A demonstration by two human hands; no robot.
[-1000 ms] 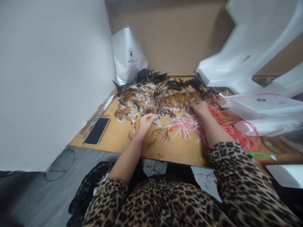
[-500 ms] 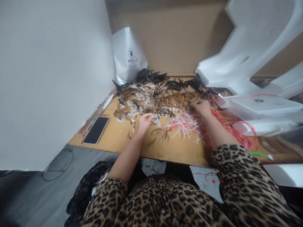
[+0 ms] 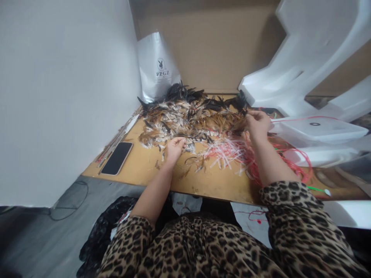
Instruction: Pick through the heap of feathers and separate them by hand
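A broad heap of brown, white and black feathers (image 3: 174, 116) covers the back of the wooden table (image 3: 162, 177). At its front edge my left hand (image 3: 175, 149) has its fingers pinched together; what they hold, if anything, is too small to make out. My right hand (image 3: 257, 122) is raised at the heap's right end, above the red cords, with thumb and fingers closed near dark feather tips. Whether a feather is between them is unclear. Pink and white cut strips (image 3: 226, 150) lie between the two hands, and a few loose feathers (image 3: 193, 160) are scattered in front.
A phone (image 3: 117, 158) lies at the left beside a white panel (image 3: 66, 100). Behind the feathers stands a silver bag (image 3: 159, 65). Tangled red cord (image 3: 298, 158) and white plastic pieces (image 3: 319, 129) crowd the right side. Below is a black plastic bag (image 3: 107, 220).
My right hand has moved up and to the right, from the feathers' edge to above the red cords. My left hand has shifted slightly left, still pinched.
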